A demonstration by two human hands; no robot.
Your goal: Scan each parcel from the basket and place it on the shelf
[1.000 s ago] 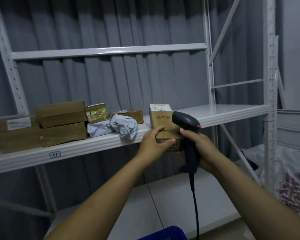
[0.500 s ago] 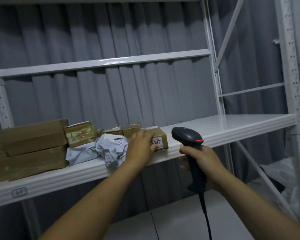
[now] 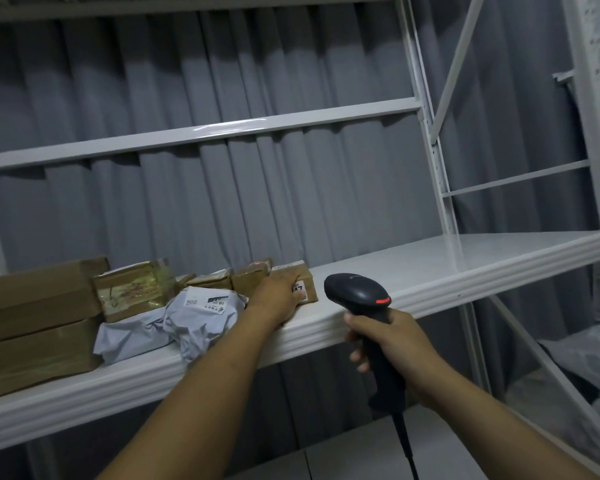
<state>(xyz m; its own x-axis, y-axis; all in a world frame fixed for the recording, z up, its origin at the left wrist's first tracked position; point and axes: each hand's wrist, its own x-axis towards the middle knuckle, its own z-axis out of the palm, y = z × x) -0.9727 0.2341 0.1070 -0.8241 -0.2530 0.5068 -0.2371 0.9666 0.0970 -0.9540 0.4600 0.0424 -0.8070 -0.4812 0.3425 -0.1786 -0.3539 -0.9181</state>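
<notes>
left hand (image 3: 278, 298): just left of centre frame, reached across the front lip of the shelf (image 3: 482, 282); its fingers lie fairly straight against the parcel (image 3: 310, 285), pressing on it rather than wrapped round it, and the thumb covers part of the white label.
parcel: a small brown box lying flat on the shelf at centre frame, right-hand end of the row of goods; the digits "47" show on its label beside the thumb.
right hand (image 3: 397, 344): lower right of centre, below the shelf lip, fingers curled tight round the grip of the scanner (image 3: 357, 294).
scanner: black, with a red mark on the side of its head; the head is level with the shelf edge, just right of the parcel and not touching it; its cable (image 3: 406, 441) drops to the bottom edge.
grey bags (image 3: 201, 320): two crumpled mailers left of the left hand, at the shelf front.
taped box (image 3: 132, 289): glossy, behind the bags.
large brown boxes (image 3: 32, 327): stacked two high at far left.
small brown boxes (image 3: 248, 277): at the back, touching the parcel's left side.
curtain (image 3: 222, 188): grey, pleated, behind the rack.
</notes>
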